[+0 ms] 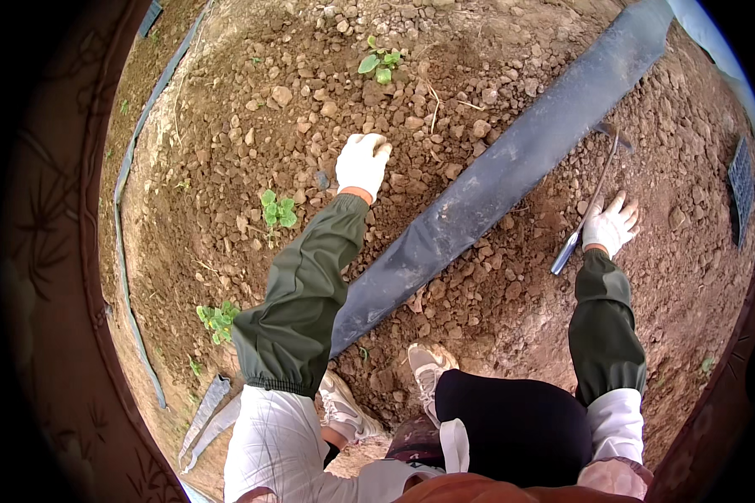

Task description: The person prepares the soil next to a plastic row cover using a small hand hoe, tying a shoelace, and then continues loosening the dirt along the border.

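Observation:
My left hand [363, 165], in a white glove, is on or just above the clods of brown soil, its fingers bent; whether it holds something small cannot be seen. My right hand [610, 221], gloved too, rests on the soil with its fingers apart. Close to its left side lies a long thin metal hand tool with a bluish handle [564, 254], its curved blade [614, 136] near the black sheeting. Between my hands a flattened black plastic tube or strip [478, 195] runs diagonally over the ground. Small leafy seedlings [279, 210] grow left of my left forearm.
Another seedling [380, 61] stands beyond my left hand, and a yellow-flecked plant [218, 322] beside my left sleeve. A thin dark hose [121, 251] curves along the left. Strips of sheeting [206, 412] lie lower left. A dark plastic tray [741, 188] is at the far right. My shoes [431, 371] are below.

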Tool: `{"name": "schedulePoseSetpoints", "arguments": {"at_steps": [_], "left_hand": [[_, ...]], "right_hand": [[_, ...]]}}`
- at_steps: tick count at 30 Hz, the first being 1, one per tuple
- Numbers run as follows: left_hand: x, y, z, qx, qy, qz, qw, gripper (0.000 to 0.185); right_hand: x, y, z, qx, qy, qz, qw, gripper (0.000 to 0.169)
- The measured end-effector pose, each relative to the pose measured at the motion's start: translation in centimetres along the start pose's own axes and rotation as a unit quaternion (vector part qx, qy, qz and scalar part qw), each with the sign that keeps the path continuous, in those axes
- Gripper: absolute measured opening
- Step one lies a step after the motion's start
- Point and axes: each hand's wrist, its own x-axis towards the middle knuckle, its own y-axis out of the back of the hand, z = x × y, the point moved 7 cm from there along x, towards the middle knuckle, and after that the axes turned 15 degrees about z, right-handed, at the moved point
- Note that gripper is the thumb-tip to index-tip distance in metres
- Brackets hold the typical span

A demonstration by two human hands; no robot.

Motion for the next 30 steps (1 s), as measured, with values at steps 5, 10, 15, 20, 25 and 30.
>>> {"name": "schedulePoseSetpoints", "arguments": {"at_steps": [5,10,15,20,25,30], "left_hand": [[11.1,-5.8,3.1,0.100,-0.012,0.174,0.980,0.024],[14.2,-9.4,3.8,0.189,0.021,0.156,0.969,0.028],[15.5,-10.5,1.9,0.216,0.089,0.114,0.966,0.033],[16.3,-11.5,1.4,0.240,0.110,0.096,0.960,0.033],[16.1,-12.6,0.5,0.226,0.070,0.136,0.962,0.029],[16.5,-12.7,-1.3,0.128,0.102,0.109,0.980,0.024]], "right_hand": [[0.3,-0.6,0.0,0.012,-0.001,0.001,1.000,0.067],[0.5,-1.4,1.1,0.006,0.005,0.010,1.000,0.066],[0.4,-1.6,0.5,0.015,0.009,0.004,1.000,0.063],[0.6,-1.5,0.5,0.020,0.015,0.029,0.999,0.062],[0.5,-1.6,0.7,0.014,0.013,0.026,0.999,0.062],[0.6,-1.6,0.4,0.014,0.018,0.026,0.999,0.061]]}}
